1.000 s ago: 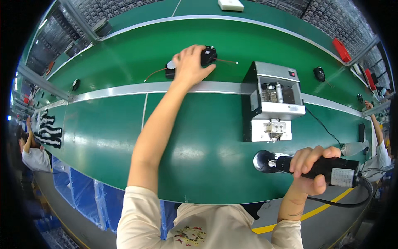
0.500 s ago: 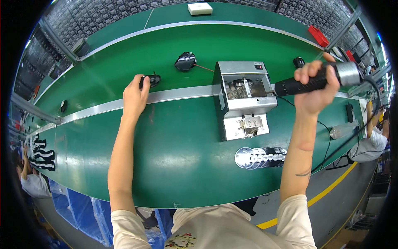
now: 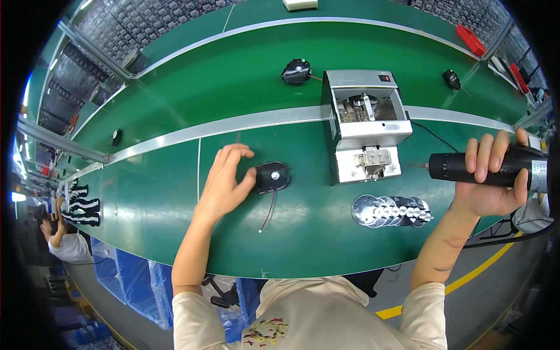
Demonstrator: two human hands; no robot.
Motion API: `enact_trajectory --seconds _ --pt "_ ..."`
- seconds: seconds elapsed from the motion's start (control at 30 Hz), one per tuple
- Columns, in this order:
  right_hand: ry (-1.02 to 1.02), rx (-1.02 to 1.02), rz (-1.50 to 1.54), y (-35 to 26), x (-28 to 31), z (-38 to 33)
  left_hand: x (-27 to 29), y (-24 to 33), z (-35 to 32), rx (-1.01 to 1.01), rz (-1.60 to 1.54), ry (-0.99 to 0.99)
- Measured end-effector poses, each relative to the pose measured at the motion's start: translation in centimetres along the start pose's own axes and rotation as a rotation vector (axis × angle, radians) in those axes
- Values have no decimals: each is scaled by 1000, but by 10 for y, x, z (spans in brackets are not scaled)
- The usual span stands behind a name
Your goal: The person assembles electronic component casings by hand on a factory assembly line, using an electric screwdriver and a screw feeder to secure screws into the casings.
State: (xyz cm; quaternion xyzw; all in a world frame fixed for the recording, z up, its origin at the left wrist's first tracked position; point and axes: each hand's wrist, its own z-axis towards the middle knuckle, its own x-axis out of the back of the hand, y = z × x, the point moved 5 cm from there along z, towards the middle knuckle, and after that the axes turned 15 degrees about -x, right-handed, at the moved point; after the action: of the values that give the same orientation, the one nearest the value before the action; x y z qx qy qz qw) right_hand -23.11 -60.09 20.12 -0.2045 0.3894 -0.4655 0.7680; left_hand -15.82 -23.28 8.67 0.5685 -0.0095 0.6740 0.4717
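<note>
My right hand is wrapped round a black electric screwdriver, held level with its thin bit pointing left toward the silver screw feeder. A rounded black part with a round light spot on top and a thin lead lies on the green bench in front of me. Beside it on the left is my left hand, fingers apart, the thumb tip at the part's edge; whether it touches I cannot tell. Shiny metal discs lie overlapping in a row in front of the feeder.
A metal rail crosses the bench behind my left hand. Beyond it are a black part with a wire and another. A red bin stands far right. Black-and-white pieces lie far left, near another person.
The black part has come from the strip behind the rail to the near bench, and my left hand has let go of it. My right hand has brought the screwdriver away from the feeder, rightward and nearer.
</note>
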Motion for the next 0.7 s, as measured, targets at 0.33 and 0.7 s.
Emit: enact_trajectory --seconds 0.33,0.7 --pt "-8 -61 -124 6 -17 -22 -45 43 -4 -323 -187 -278" --pt "-51 -46 -122 -4 -24 -38 -124 113 16 -684 -394 -184"
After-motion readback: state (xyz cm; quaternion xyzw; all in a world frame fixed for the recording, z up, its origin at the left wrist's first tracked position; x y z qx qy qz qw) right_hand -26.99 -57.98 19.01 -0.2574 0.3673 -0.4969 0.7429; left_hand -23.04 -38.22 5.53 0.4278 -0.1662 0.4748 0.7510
